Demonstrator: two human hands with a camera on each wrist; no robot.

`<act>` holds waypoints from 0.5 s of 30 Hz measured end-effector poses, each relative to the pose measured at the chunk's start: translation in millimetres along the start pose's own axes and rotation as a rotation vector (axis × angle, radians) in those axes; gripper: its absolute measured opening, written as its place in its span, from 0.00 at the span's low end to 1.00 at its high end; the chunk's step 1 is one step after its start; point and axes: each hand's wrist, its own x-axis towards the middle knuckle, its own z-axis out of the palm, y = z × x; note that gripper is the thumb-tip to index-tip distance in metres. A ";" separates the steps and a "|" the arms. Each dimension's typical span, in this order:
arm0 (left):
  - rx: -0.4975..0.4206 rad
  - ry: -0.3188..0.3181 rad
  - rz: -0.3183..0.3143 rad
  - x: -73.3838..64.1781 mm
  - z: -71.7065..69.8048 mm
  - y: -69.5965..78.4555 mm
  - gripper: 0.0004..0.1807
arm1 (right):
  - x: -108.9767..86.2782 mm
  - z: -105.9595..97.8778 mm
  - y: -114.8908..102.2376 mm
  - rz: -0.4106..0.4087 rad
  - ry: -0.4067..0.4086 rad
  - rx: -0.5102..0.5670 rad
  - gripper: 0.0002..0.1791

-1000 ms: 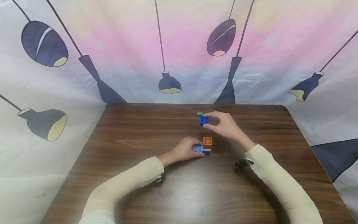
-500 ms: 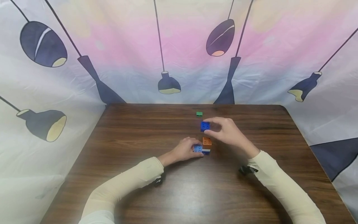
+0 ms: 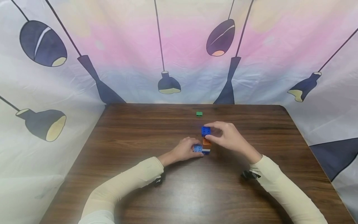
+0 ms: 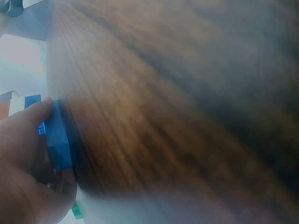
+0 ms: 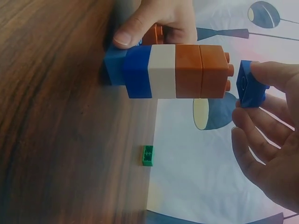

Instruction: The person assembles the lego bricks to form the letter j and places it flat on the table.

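Observation:
A tower of toy building bricks stands on the table: a light blue base brick [image 3: 197, 149], then a dark blue brick [image 5: 138, 72], a white brick [image 5: 162, 71] and two orange bricks [image 5: 201, 71]. My left hand [image 3: 184, 149] grips the base brick, thumb on the near side. Between thumb and fingers, my right hand [image 3: 230, 137] pinches a blue brick [image 5: 251, 84] just above the tower. A small gap separates it from the top orange studs in the right wrist view. Part of another orange brick [image 5: 153, 35] shows behind my left thumb, mostly hidden.
A small green brick [image 3: 199, 114] lies near the far edge of the brown wooden table [image 3: 139, 124]. Beyond that edge hangs a cloth backdrop [image 3: 126, 77] printed with lamps.
My right hand has carried the blue brick from beside the green brick toward me, over the tower. My left hand has stayed on the base brick.

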 end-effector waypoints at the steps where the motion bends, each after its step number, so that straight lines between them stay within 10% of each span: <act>1: 0.002 0.001 0.000 0.0 0.1 -0.1 0.24 | -0.8 0.0 -0.1 -0.001 0.000 -0.007 0.23; 15: -0.015 -0.006 -0.010 -0.2 0.0 -0.5 0.25 | -11.1 3.4 -1.0 0.001 -0.017 -0.027 0.23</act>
